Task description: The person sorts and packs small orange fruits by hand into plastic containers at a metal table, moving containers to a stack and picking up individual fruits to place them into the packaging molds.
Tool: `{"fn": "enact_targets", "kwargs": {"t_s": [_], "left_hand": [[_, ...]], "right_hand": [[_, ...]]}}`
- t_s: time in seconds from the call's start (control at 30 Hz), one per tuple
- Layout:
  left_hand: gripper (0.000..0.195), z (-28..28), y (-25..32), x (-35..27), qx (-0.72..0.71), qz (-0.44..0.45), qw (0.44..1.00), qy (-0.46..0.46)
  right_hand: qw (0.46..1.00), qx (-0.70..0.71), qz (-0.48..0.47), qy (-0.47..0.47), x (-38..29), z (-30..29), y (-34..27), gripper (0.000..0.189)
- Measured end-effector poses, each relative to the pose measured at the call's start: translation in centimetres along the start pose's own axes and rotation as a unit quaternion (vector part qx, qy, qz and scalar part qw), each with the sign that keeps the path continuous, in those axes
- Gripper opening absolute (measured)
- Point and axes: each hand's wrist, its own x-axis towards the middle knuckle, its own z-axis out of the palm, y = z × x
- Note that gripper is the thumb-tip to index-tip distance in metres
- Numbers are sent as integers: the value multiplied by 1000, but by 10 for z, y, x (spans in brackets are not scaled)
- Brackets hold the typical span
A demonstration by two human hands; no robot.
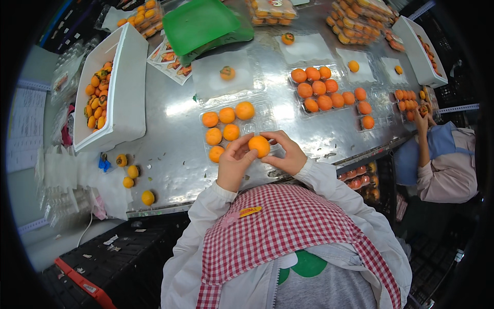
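Note:
An orange persimmon [259,146] is held between my left hand [236,162] and my right hand [288,153], with fingertips and thumbs around its sides. Right behind them lies a clear plastic tray [266,123] with moulded hollows, several persimmons filling its left side. One persimmon in it is mostly hidden by my left fingers. Beyond the tray is a white padded sheet [206,79], on which a single persimmon [227,73] with its leafy calyx showing rests.
On the left stands a white foam box [133,83] of persimmons; several loose ones [148,197] lie near the metal table's edge. A green tray [202,25] and packed clamshells [272,11] sit at the back. Another tray of persimmons [318,88] is to the right, where a co-worker [444,158] handles fruit.

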Motion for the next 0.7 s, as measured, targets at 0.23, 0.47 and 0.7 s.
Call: {"fn": "enact_targets", "kwargs": {"t_s": [0.23,0.47,0.7], "left_hand": [[40,-1,0,0,-113,-44,993,13],[45,-2,4,-3,-208,-92,970,-87],[44,-1,-10,1,-112,-19,993,-31]], "right_hand": [[980,198,25,-10,-5,5,13,62],[996,62,-64,-5,0,-1,-2,64],[995,94,-26,-1,-2,1,5,65]]}}
